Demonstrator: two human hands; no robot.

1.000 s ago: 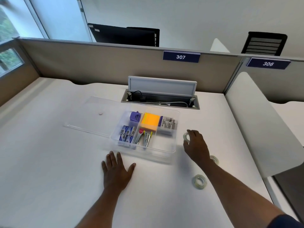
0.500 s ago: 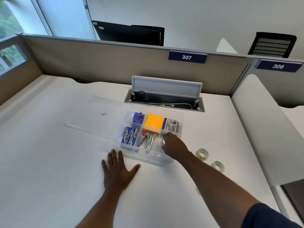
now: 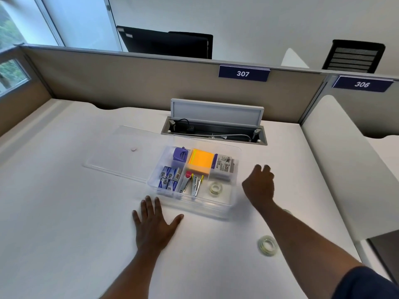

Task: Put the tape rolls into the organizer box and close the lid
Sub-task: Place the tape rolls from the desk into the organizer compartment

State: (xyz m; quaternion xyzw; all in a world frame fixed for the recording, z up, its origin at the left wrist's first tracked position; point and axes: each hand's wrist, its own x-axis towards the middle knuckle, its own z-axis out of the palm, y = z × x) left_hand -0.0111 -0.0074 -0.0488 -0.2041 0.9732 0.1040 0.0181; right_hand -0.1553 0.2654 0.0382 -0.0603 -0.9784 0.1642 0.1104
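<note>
White desk [image 3: 64, 212]: left hand [image 3: 154, 223] flat, right hand [image 3: 259, 186] open, empty beside organizer box [image 3: 194, 203]; tape roll [image 3: 267, 244] near.

Bright daylight from left window [image 3: 10, 76], soft shadows, wide-angle edge warp

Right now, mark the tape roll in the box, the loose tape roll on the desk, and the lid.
tape roll in the box [image 3: 215, 187]: head view, on its ring
loose tape roll [image 3: 267, 245]: head view, ring's top face
lid [image 3: 121, 152]: head view, clear flat panel
</note>
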